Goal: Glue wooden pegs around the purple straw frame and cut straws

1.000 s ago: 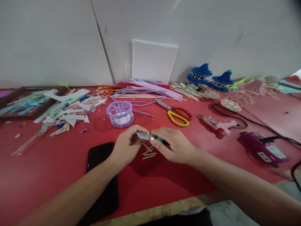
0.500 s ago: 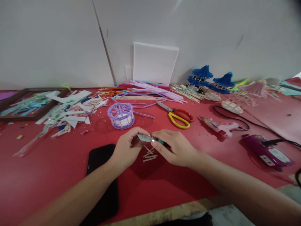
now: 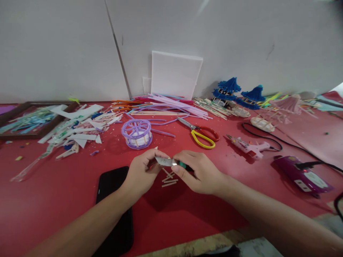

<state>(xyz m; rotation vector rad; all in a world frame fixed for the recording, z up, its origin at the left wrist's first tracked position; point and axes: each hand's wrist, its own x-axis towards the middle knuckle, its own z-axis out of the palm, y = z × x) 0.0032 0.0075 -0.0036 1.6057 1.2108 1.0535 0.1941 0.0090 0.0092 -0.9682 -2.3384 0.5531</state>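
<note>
My right hand (image 3: pixel 199 172) is closed on a utility knife (image 3: pixel 164 161) with a green and dark handle, its blade pointing left. My left hand (image 3: pixel 143 173) has its fingers pinched together at the blade, around a thin wooden stick (image 3: pixel 156 147) whose tip just shows above the fingers. Below the hands, several short cut wooden sticks (image 3: pixel 169 179) lie on the red table (image 3: pixel 171 221). Behind my left hand stands a round purple and white frame (image 3: pixel 136 134).
Scissors (image 3: pixel 200 134) lie behind my right hand, with a pink glue gun (image 3: pixel 249 146) and purple power box (image 3: pixel 302 176) to the right. A black phone (image 3: pixel 112 182) lies under my left forearm. Scraps (image 3: pixel 83 132), pipe cleaners (image 3: pixel 177 105) and blue-roofed models (image 3: pixel 227 89) stretch along the back.
The view has shifted slightly, so the table items appear a little lower. A stick tip now shows above my left fingers. Both hands keep nearly the same pose.
</note>
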